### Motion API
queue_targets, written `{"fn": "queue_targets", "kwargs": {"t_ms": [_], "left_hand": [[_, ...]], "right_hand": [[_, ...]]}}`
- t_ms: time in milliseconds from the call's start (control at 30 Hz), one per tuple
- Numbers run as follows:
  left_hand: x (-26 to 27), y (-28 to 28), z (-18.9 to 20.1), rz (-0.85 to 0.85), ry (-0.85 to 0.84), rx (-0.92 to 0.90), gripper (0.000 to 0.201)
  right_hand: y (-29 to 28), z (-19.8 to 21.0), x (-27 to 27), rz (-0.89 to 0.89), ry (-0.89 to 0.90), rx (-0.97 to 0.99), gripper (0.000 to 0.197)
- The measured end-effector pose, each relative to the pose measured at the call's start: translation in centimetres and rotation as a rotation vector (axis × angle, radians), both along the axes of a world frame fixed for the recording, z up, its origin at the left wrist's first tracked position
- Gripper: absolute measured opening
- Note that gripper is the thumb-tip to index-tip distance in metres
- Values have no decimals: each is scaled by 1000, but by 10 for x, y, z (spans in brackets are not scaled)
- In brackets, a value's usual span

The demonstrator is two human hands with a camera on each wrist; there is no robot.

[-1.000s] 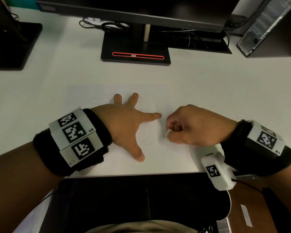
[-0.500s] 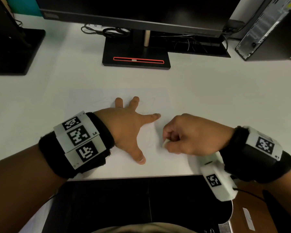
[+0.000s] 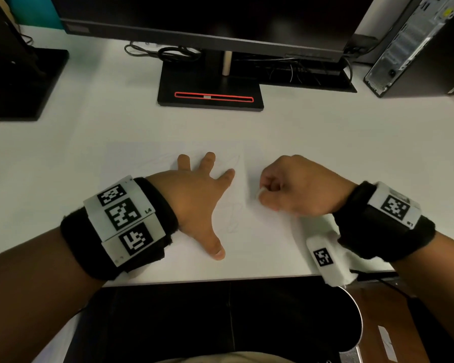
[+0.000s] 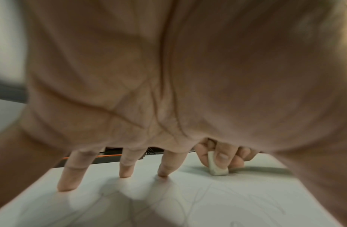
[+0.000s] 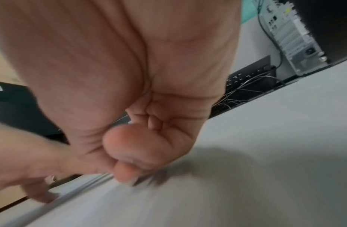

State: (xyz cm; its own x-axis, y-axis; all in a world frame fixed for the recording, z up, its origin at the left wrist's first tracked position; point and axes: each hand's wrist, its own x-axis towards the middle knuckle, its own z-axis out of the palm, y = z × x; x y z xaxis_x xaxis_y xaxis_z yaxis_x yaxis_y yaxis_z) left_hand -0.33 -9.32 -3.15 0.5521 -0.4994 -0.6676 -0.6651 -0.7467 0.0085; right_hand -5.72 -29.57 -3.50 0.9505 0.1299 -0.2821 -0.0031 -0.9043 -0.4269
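a: small white eraser [image 3: 261,192], worn round at the end, pinched tight between thumb and curled fingers of the right hand [image 3: 300,187].
b: yes, poking out under the thumb, touching down at the edge of the paper [image 3: 231,210], just beside the flat, spread left hand [image 3: 194,197].

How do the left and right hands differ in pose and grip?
The left hand is open, fingers spread; the right hand is curled in a fist. The left hand holds nothing, its fingertips pressing the paper; the right hand pinches a white eraser against it. Both wear black wristbands.
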Motion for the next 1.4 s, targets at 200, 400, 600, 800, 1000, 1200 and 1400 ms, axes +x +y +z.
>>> {"fn": "queue_targets", "kwargs": {"t_ms": [200,400,600,800,1000,1200,1400], "left_hand": [[0,1,-1,-1,6,-7,145],[1,0,0,8,23,2,145],[0,0,1,12,34,2,146],[0,2,1,20,39,-14,153],[0,5,-1,4,27,-8,151],[0,5,-1,-8,7,-4,150],[0,5,1,-22,-18,-2,149]], "right_hand": [[-1,4,4,-9,117,50,18],[5,4,1,59,161,48,18],[-4,4,17,-35,42,-4,20],[-5,7,22,-5,143,16,20],[3,5,20,48,177,12,20],[-3,4,30,-36,76,9,21],[-5,4,35,-37,110,13,23]]}}
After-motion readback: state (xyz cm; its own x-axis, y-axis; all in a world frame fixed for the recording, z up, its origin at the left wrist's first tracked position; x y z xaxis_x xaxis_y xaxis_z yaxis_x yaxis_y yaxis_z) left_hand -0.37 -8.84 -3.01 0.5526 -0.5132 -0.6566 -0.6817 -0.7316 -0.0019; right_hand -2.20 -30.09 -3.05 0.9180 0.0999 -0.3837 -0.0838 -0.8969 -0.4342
